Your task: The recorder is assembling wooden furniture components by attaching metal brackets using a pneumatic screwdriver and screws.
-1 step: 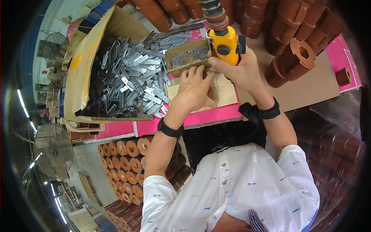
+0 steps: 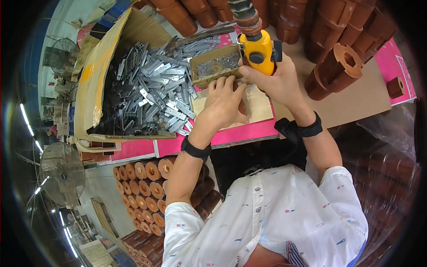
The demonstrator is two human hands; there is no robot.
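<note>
My right hand [image 2: 279, 83] is wrapped round a yellow power screwdriver [image 2: 262, 46], which hangs from a dark ribbed hose [image 2: 246, 18] at the top. Just left of it, my left hand [image 2: 223, 101] curls its fingers over a reddish-brown wooden piece [image 2: 242, 107] on a pale wooden board [image 2: 260, 109]. My fingers and the tool cover most of that piece, and the screwdriver's tip is hidden. Beyond my left fingertips stands a small cardboard box [image 2: 202, 82] holding many small metal screws [image 2: 220, 64].
A large cardboard box [image 2: 92, 84] at the left is heaped with metal brackets [image 2: 162, 78]. Reddish-brown, notched wooden cylinders [image 2: 336, 71] crowd the back right. A small brown block [image 2: 395, 88] lies near the pink table's right edge. Round wooden pieces [image 2: 144, 189] are stacked below left.
</note>
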